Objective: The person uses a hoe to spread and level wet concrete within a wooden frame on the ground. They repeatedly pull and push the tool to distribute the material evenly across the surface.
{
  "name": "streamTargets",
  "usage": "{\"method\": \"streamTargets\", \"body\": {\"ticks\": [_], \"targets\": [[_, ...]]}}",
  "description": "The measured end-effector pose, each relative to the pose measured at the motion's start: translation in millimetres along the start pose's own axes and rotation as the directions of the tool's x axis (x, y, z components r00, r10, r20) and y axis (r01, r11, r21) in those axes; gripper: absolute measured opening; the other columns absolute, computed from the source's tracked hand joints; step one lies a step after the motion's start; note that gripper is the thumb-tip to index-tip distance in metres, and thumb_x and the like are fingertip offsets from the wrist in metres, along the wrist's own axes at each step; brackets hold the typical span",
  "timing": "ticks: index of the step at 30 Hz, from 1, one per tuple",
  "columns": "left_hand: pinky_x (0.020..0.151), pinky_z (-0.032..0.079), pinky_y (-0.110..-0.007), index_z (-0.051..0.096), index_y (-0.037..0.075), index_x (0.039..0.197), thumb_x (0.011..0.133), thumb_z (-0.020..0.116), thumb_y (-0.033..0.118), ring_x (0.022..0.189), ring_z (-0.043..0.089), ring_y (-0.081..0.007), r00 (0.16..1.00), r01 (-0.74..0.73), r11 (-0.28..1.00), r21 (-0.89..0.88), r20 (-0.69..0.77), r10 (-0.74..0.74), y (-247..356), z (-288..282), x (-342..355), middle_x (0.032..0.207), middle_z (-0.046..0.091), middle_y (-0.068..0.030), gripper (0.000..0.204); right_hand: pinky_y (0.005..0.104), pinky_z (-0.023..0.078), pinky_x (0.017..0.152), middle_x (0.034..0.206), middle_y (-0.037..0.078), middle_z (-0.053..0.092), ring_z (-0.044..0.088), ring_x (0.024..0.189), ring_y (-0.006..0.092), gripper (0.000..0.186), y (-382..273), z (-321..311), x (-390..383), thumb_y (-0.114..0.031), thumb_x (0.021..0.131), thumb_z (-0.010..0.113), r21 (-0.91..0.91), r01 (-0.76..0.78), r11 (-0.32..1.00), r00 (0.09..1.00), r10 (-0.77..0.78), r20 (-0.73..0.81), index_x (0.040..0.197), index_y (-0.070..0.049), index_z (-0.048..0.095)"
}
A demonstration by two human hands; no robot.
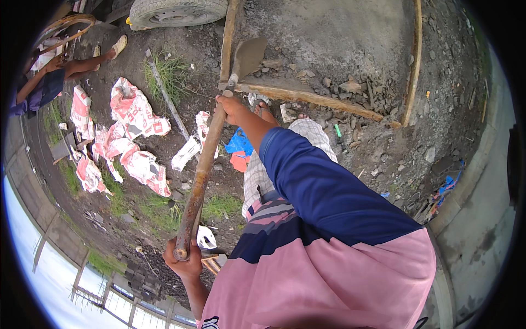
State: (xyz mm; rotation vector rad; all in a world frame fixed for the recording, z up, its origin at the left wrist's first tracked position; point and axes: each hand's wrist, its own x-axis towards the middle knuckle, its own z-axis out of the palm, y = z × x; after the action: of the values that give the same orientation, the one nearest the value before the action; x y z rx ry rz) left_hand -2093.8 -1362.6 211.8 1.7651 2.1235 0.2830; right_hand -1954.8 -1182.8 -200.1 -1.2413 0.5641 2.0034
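Note:
A shovel (204, 170) with a long, worn, rust-stained handle slants across the middle of the view. My right hand (233, 109) is closed around it a little below the blade socket. Lower down, my left hand (184, 265) wraps round the handle close to its butt end. The shovel's grey-coated blade (251, 56) lies at the left corner of a wooden form (312, 98), over the edge of the grey surface inside it. Loose stones (350, 86) lie along the form's near board. My sandalled foot (264, 112) is beside that board.
Torn red-and-white sacks (137, 112) litter the ground at left, near a metal bar (164, 90). A tyre (178, 12) lies at the top. Another person (52, 74) is at the far left. Blue plastic (239, 142) lies by my legs, and a concrete edge (466, 181) curves along the right.

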Motion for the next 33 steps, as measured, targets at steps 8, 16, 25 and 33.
{"method": "streamTargets", "body": {"ticks": [8,16,25,33], "targets": [[0.052,0.041,-0.03,0.056,0.001,0.075,0.069,0.071,0.01,0.053,0.048,-0.0123,0.951,-0.007,0.988,-0.153,0.304,0.054,18.8,27.2,34.5,0.059,0.055,-0.0055,0.019,0.0475,0.054,0.069,0.084,0.014,0.052,0.058,0.073,0.0295,0.021,-46.0,-138.0,-30.3,-0.015,0.089,0.057,0.182,0.163,0.97,0.977,-0.133,-0.167,0.104,-0.002,0.049],[0.054,0.042,-0.024,0.054,-0.001,0.095,0.079,0.062,0.008,0.063,0.05,-0.012,0.995,-0.073,0.914,-0.399,-0.087,0.042,19.2,18.7,83.8,0.071,0.054,-0.0036,0.02,0.055,0.051,0.076,0.089,0.018,0.048,0.054,0.076,0.0332,0.029,-90.2,-82.1,-71.1,-0.009,0.084,0.059,0.438,0.042,0.898,0.999,-0.03,-0.035,0.107,-0.004,0.043],[0.046,0.026,-0.022,0.054,0.003,0.093,0.09,0.064,0.024,0.052,0.036,-0.0048,0.988,0.009,0.919,-0.395,-0.14,-0.07,-8.7,-36.9,284.0,0.061,0.045,0.0026,0.024,0.0528,0.054,0.074,0.089,0.013,0.054,0.06,0.078,0.0318,0.021,-79.5,110.1,52.3,-0.005,0.084,0.057,0.539,0.031,0.842,0.993,-0.088,0.082,0.102,-0.004,0.048],[0.042,0.03,-0.021,0.052,0.01,0.088,0.089,0.063,0.028,0.049,0.04,-0.0047,0.978,0.203,0.971,-0.128,-0.027,-0.208,-59.7,-30.4,476.0,0.063,0.045,0.0036,0.021,0.0624,0.048,0.084,0.108,0.016,0.054,0.057,0.104,0.0366,0.035,-58.6,194.0,185.1,-0.012,0.086,0.065,0.626,0.001,0.78,0.997,-0.05,0.062,0.115,-0.002,0.048]]}}
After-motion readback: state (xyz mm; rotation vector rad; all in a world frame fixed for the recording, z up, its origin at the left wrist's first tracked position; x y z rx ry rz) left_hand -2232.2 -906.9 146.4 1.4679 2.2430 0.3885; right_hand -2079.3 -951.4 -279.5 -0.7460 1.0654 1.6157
